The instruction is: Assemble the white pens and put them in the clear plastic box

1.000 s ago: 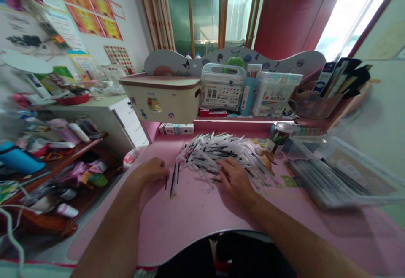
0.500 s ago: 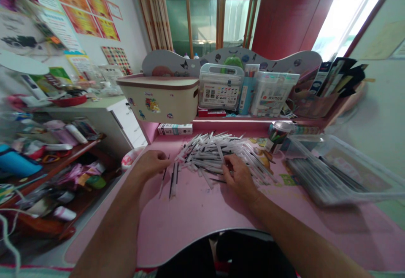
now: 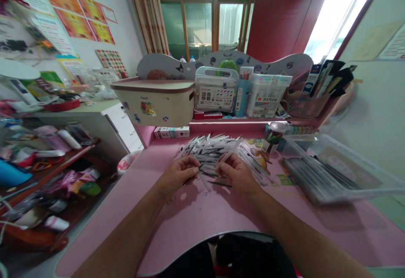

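Note:
A heap of thin translucent white and black pen parts [image 3: 207,145] lies on the pink desk [image 3: 196,223]. My left hand [image 3: 180,173] is closed at the heap's near left edge, its thumb and forefinger pinching a slim dark-tipped stick that looks like a pen refill [image 3: 201,165]. How much more sits inside that palm is hidden. Opposite it, my right hand [image 3: 236,171] pinches a clear pen barrel [image 3: 230,151] slanting up to the right. A small gap separates the two hands. Below them, a loose clear piece [image 3: 205,182] and a black stick [image 3: 219,183] rest on the desk.
At right stands a clear plastic bin [image 3: 351,191] with grey, pen-like bundles inside. A jar of pens [image 3: 274,136] is behind it. The raised shelf carries a cream lidded box [image 3: 158,105] and marker cases [image 3: 217,90]. A small carton [image 3: 171,132] lies under the shelf.
My left hand has moved right, towards my right hand. The black-and-clear pieces beside it at the left no longer show there. My right hand has raised the clear barrel slightly.

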`<state>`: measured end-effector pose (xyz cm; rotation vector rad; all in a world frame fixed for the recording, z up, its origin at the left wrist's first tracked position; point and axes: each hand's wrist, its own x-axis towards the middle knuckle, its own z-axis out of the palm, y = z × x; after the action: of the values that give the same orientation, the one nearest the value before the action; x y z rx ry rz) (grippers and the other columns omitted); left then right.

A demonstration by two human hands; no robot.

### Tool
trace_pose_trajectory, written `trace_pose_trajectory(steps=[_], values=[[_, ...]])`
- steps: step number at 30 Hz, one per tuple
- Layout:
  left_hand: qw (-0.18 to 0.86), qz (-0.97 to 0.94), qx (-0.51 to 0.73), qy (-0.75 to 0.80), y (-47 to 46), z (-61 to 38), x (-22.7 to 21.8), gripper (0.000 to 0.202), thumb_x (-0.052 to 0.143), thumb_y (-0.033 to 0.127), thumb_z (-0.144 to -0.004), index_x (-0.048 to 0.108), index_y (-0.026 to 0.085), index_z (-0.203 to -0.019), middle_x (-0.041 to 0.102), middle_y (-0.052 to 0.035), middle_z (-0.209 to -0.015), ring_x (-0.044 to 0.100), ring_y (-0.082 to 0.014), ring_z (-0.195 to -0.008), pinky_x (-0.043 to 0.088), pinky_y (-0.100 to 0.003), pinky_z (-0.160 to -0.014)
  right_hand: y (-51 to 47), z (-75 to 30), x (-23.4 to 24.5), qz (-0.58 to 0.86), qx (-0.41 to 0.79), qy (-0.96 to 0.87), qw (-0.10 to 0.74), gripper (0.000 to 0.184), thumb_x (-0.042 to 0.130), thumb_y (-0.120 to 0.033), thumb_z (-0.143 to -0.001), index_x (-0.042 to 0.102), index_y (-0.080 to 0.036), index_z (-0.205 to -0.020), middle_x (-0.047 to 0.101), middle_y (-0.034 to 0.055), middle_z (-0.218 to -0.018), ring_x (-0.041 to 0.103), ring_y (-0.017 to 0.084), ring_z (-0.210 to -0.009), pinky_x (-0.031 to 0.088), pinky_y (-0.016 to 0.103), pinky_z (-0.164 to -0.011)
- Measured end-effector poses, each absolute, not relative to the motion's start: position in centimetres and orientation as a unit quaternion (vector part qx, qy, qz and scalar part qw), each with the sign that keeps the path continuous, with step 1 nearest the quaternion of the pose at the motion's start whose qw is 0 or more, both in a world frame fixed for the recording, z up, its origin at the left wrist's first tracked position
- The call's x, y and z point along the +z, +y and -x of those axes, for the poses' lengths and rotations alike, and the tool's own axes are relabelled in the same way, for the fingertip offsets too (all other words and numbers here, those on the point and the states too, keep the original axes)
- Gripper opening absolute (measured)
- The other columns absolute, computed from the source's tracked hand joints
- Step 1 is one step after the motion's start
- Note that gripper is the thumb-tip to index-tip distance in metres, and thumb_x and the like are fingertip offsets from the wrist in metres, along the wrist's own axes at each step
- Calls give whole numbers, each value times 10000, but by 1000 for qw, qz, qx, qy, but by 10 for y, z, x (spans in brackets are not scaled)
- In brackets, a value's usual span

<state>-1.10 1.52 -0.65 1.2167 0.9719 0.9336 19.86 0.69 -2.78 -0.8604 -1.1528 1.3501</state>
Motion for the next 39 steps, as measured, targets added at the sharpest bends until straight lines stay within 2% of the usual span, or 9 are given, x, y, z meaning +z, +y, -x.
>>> trace_pose_trajectory(steps=[4, 10, 17, 21, 29, 35, 39], values=[[622, -528, 397, 420, 12, 7, -7, 346, 770, 385, -678, 593, 172, -885, 577, 48, -604, 428, -49, -447, 250, -174, -427, 8, -201, -23, 319, 671, -360, 565, 263, 769, -293, -709, 587, -206, -877, 716, 11, -831, 675, 130, -693, 525, 225, -591], [629, -533, 364, 434, 6, 0, 0, 387, 802, 406, -651, 605, 168, -883, 579, 50, -617, 455, -50, -458, 282, -173, -441, 8, -201, -19, 304, 698, -320, 565, 295, 805, -266, -706, 590, -202, -897, 756, 22, -869, 724, 136, -748, 581, 229, -669], [649, -535, 347, 415, 6, -8, -8, 406, 814, 427, -654, 612, 170, -893, 563, 64, -608, 458, -42, -456, 289, -163, -439, 7, -201, -27, 308, 702, -335, 548, 279, 800, -261, -730, 592, -212, -909, 760, 12, -885, 712, 132, -738, 581, 242, -640], [654, -533, 344, 411, 6, -10, -6, 413, 819, 427, -653, 608, 165, -893, 574, 62, -611, 471, -43, -454, 288, -160, -431, 5, -201, -27, 305, 713, -341, 532, 297, 825, -256, -702, 604, -196, -891, 747, 1, -829, 695, 127, -684, 576, 239, -609], [653, -526, 360, 409, 5, -7, -2, 384, 812, 404, -674, 612, 163, -897, 594, 56, -632, 463, -33, -462, 277, -148, -427, 8, -205, -24, 289, 718, -332, 538, 330, 819, -316, -714, 567, -187, -884, 749, 47, -844, 727, 168, -718, 588, 245, -599], [662, -524, 346, 410, 5, -9, -3, 383, 821, 388, -659, 609, 157, -880, 591, 59, -604, 466, -37, -442, 288, -148, -416, 4, -202, -27, 293, 738, -342, 503, 297, 804, -267, -729, 572, -192, -898, 745, 29, -865, 711, 142, -713, 580, 236, -605], [678, -508, 348, 402, 4, -11, -4, 375, 826, 376, -659, 558, 159, -806, 611, 46, -610, 459, -30, -414, 273, -138, -391, 3, -200, -32, 285, 757, -335, 483, 272, 801, -237, -744, 577, -179, -888, 723, 13, -792, 689, 120, -645, 574, 225, -591]])
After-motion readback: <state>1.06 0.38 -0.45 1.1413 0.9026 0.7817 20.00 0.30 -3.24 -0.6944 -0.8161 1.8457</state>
